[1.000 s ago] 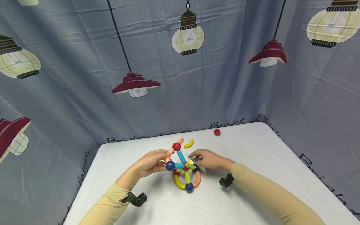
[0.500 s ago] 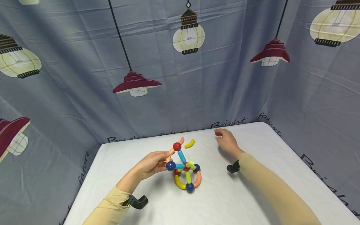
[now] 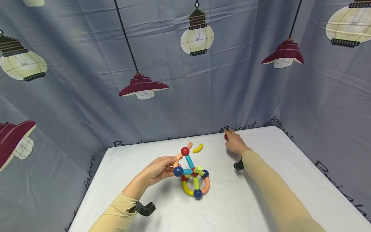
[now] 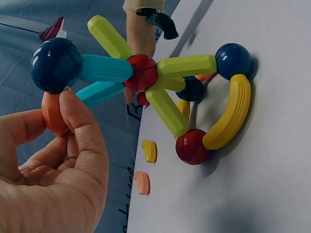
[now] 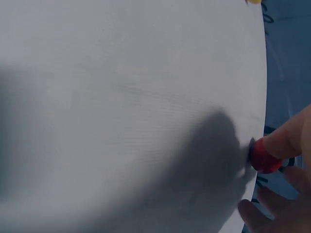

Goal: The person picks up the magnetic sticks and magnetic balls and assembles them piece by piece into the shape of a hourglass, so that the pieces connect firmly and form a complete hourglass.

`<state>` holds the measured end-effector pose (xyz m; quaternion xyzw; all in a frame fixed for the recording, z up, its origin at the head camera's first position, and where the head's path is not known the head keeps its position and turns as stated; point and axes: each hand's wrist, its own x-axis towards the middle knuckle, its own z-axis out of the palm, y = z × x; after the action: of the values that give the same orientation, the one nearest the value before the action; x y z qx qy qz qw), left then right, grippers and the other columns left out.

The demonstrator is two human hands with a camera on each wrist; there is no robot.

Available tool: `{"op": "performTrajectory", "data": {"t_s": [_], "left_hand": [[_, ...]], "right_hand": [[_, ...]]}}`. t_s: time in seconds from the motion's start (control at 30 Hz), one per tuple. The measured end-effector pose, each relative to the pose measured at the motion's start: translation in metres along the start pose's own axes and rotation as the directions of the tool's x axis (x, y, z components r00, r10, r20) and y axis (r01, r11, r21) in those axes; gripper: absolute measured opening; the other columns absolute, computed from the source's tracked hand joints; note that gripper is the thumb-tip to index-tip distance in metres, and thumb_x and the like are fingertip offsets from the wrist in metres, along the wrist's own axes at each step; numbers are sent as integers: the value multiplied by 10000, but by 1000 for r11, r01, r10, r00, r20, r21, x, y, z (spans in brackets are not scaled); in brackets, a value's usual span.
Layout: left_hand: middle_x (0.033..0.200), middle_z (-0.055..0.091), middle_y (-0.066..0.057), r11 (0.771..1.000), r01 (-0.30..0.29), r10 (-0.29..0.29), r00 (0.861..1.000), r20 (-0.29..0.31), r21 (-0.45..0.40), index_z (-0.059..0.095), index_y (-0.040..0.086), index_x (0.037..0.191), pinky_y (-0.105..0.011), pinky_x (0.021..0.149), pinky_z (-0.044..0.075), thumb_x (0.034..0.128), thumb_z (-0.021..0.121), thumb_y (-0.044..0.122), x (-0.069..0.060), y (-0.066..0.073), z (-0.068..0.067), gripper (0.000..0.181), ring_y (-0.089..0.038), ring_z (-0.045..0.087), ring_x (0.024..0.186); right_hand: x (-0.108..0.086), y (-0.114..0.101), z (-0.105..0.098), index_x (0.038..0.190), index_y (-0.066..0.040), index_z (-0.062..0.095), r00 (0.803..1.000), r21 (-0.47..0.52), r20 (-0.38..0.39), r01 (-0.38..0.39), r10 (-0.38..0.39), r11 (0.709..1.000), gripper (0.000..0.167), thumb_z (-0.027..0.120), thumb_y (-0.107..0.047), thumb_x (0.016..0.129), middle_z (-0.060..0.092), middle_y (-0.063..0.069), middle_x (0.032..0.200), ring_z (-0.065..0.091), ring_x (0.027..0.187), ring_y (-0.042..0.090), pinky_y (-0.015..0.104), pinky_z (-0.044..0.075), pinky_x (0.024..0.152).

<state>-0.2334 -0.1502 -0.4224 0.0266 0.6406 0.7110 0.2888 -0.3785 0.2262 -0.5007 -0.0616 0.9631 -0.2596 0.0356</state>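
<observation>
My left hand [image 3: 159, 169] pinches an orange curved rod [image 4: 54, 114] between thumb and fingers. It belongs to a ball-and-rod construction with a red centre ball [image 4: 142, 73], cyan rods [image 4: 106, 68] and lime rods [image 4: 187, 65]. A blue ball [image 4: 56, 64] joins the pinched rod to a cyan one. Lower down, a yellow curved rod [image 4: 233, 114] and an orange one [image 3: 206, 186] form part of a ring on the table. Near the table's back edge, my right hand [image 3: 235, 143] has its thumb and fingers around a loose red ball [image 5: 265, 158], partly hidden.
Behind the construction lie a loose yellow curved rod [image 3: 198, 148] and an orange curved rod [image 3: 189, 145]. The white table [image 3: 243, 199] ends at a grey-blue curtain [image 3: 185, 106] printed with lamps.
My right hand has left the construction's right side and reached away to the loose red ball at the back. My left hand keeps its hold with little movement.
</observation>
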Motion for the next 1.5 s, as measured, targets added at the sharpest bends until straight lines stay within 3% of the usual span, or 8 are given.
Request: {"op": "performTrajectory", "data": {"t_s": [0.17,0.4,0.53,0.67,0.83,1.07,1.33,1.5], "left_hand": [[969,682,-66,1000,12,-12,1000,-4,0,497,-52,1412,-258,795,594,1045,605,269,1,0,2,499,-118,674,763],[961,682,-65,1000,8,-8,1000,5,-1,482,-60,1425,-255,790,594,1039,616,282,1,0,2,532,-115,675,758],[957,681,-59,1000,9,-9,1000,7,-3,476,-63,1430,-246,786,592,1039,617,281,1,0,0,540,-108,671,753],[969,679,-61,1000,7,-7,1000,8,2,462,-67,1447,-253,798,592,1041,613,290,1,0,1,561,-109,674,762],[975,679,-61,1000,5,-5,1000,9,5,491,-51,1433,-258,804,592,1041,612,293,0,0,2,535,-115,674,772],[927,673,-44,1000,-8,8,1000,19,18,582,-28,1340,-240,775,588,1054,588,273,0,0,2,416,-110,654,749],[907,639,-36,1000,6,-6,1000,4,5,584,-10,1376,-251,782,592,1045,611,310,1,-2,3,462,-121,656,778],[903,645,-36,1000,4,-4,1000,6,0,577,-4,1394,-253,786,592,1048,605,305,0,-2,4,465,-125,658,786]], "right_hand": [[-3,-1,2,1524,20,419,999,-85,-1,42,-42,995,491,416,-72,1042,322,285,1584,369,1382,541,646,313,1129],[-19,0,10,1259,27,675,972,-153,-110,188,-206,970,287,608,-7,982,659,223,1194,635,1110,402,534,506,965],[-33,-6,12,1262,0,675,969,-85,-92,222,-229,971,298,657,-42,968,661,186,1202,630,1120,345,514,509,963],[-54,-21,9,1330,-34,640,967,75,-96,245,-238,967,368,689,-96,970,646,143,1234,628,1100,292,483,523,944],[-88,-50,0,1315,-61,647,949,271,-134,313,-286,910,406,753,-69,923,641,91,1232,660,1061,244,423,558,928],[-139,-87,-17,1306,-164,625,922,442,-148,385,-357,810,464,816,-112,887,648,-3,1266,666,1061,174,330,567,920],[-175,-103,-16,1369,-254,606,849,429,-175,521,-498,737,548,831,-151,880,651,-97,1296,612,1045,127,298,543,868],[-179,-108,-12,1379,-264,600,838,443,-155,532,-523,722,550,827,-170,887,643,-52,1331,592,1064,133,345,533,871]]}}
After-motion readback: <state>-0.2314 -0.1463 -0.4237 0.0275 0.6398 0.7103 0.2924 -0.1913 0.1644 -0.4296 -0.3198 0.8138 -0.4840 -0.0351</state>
